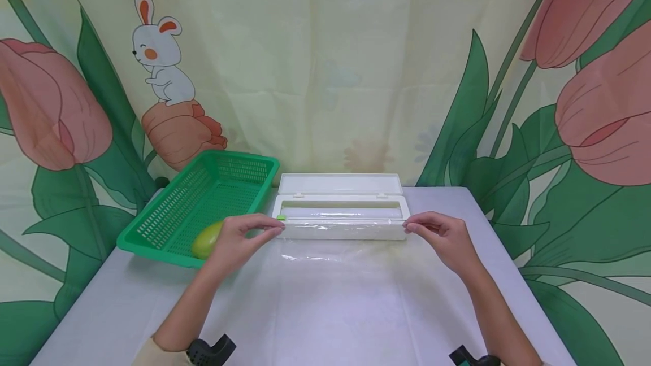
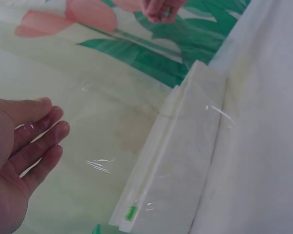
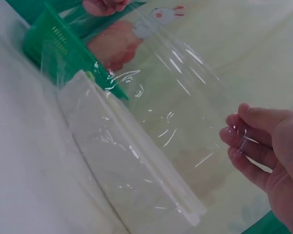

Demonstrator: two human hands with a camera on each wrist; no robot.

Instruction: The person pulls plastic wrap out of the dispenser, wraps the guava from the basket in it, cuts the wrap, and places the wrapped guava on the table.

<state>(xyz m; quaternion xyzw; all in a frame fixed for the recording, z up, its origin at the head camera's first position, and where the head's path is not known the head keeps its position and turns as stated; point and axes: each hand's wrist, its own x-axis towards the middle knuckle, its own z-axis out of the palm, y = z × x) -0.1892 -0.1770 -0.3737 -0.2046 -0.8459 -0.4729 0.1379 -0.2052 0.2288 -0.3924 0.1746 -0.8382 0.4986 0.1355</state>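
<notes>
A white cling film dispenser [image 1: 346, 231] stands at the back middle of the table with its lid [image 1: 341, 183] raised. Inside lies a film roll [image 1: 341, 212], and a small green piece [image 1: 281, 217] sits at the left end of its front. Clear cling film [image 3: 171, 131] stretches between both hands, in front of the box in the wrist views. My left hand [image 1: 241, 239] pinches one corner of the film near the box's left end. At the right end, my right hand [image 1: 442, 236] pinches the other corner between thumb and fingers.
Left of the dispenser, a green plastic basket [image 1: 152, 213] holds a yellow-green fruit [image 1: 205, 240] near its front, close behind the left hand. A white cloth [image 1: 335, 309] covers the table. Behind it hangs a curtain [image 1: 356, 72] printed with tulips and a rabbit.
</notes>
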